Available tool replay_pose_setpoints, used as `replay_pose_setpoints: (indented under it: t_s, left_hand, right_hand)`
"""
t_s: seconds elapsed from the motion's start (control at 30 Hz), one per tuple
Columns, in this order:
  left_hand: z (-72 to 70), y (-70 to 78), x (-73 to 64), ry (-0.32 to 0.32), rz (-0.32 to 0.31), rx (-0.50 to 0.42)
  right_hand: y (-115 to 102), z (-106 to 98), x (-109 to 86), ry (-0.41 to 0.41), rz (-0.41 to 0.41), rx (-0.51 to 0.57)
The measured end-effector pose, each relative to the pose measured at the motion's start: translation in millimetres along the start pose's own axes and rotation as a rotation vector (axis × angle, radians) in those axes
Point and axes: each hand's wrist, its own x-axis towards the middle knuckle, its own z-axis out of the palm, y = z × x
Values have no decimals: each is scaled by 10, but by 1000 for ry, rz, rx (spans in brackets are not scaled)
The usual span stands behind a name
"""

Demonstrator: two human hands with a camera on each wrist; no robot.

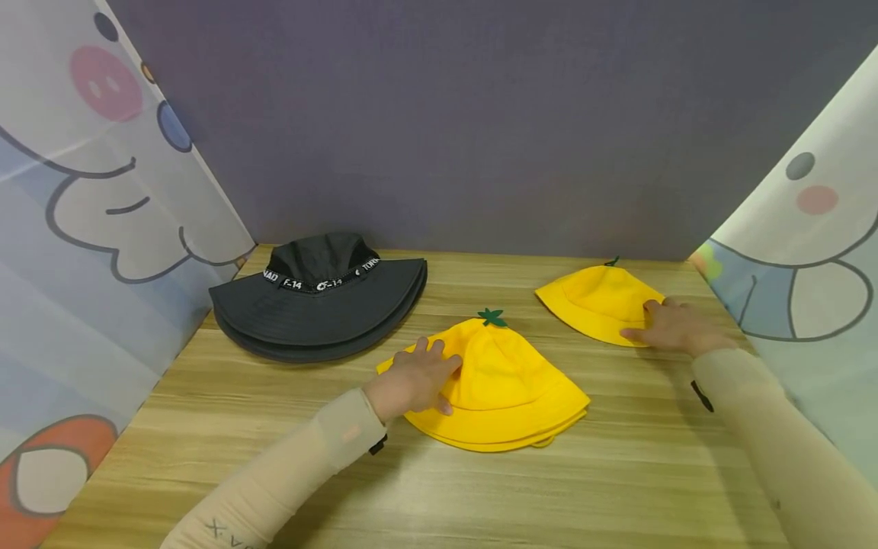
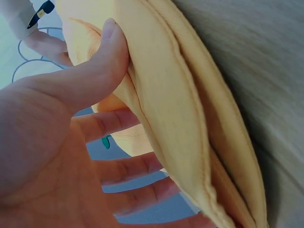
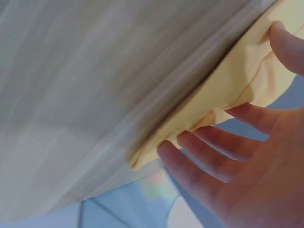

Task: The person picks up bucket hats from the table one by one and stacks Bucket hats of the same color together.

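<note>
Lying in the middle of the table is a yellow bucket hat (image 1: 507, 381) with a green leaf on its crown; two brim edges show, one above the other. My left hand (image 1: 414, 381) rests on its left side with fingers spread. In the left wrist view, the thumb and straight fingers touch the yellow brim (image 2: 166, 90). A smaller yellow hat (image 1: 597, 301), also leaf-topped, lies farther back on the right. At its right edge is my right hand (image 1: 679, 328); in the right wrist view, its extended fingertips touch the yellow fabric (image 3: 213, 99).
A dark bucket hat (image 1: 322, 305) with a lettered band sits at the back left, its brim doubled as well. Behind the wooden table (image 1: 549, 496) stands a grey-purple panel (image 1: 439, 130). Cartoon-printed sheets (image 1: 158, 213) flank both sides.
</note>
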Motion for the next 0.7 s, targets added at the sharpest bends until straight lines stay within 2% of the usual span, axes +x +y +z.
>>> replay_pose_setpoints:
  t_s: [0.17,0.27,0.4,0.6,0.7]
  left_hand:
    - [-10,8,-1,1,5,4]
    - [-12,9,1,1,5,1]
    - [-4,9,9,-4,4,-4]
    - [1,13,27,-5,11,0]
    - [-4,17,38,-15,6,1]
  right_hand:
    - [-154,-17,-60,-20,-37,-16]
    - [-199,-61,-76,-32,-111,1]
    - [-199,-110,-79,-26,-192,78]
    - [-108,-121,-87,-32,-12,134]
    - [-68,-121,-71,-68,37,132]
